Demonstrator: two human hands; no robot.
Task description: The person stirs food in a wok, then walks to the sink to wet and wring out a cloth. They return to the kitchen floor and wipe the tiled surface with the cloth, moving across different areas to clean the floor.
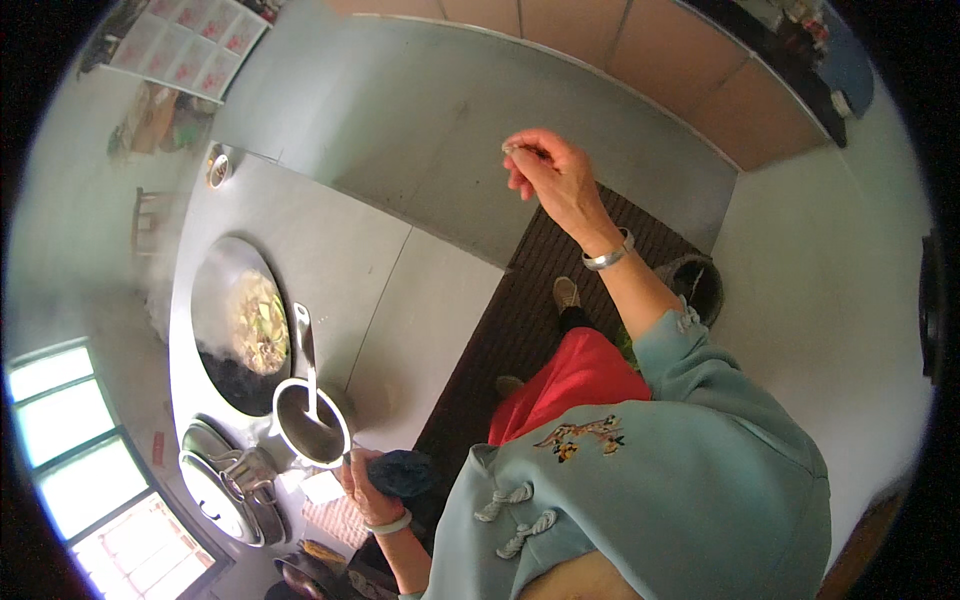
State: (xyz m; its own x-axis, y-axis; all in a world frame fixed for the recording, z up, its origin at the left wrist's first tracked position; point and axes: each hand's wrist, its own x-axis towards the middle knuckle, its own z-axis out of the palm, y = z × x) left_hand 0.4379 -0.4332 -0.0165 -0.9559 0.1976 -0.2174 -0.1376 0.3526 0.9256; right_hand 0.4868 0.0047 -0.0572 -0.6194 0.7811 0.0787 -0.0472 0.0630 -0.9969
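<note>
My right hand is raised over the floor, thumb and fingertips pinched around a small pale thing, too small to name. My left hand grips a dark blue cloth beside the rim of a white-rimmed pot. A metal ladle stands in that pot, its handle leaning out over the counter. Beyond it a large wok set in the counter holds steaming food with pale and green pieces. Steam partly hides the wok's far side.
Metal lids and a metal jug stand past the pot. A small bowl sits at the counter's far corner. A dark ribbed mat lies by my feet, a bucket to the right. A tiled counter runs opposite.
</note>
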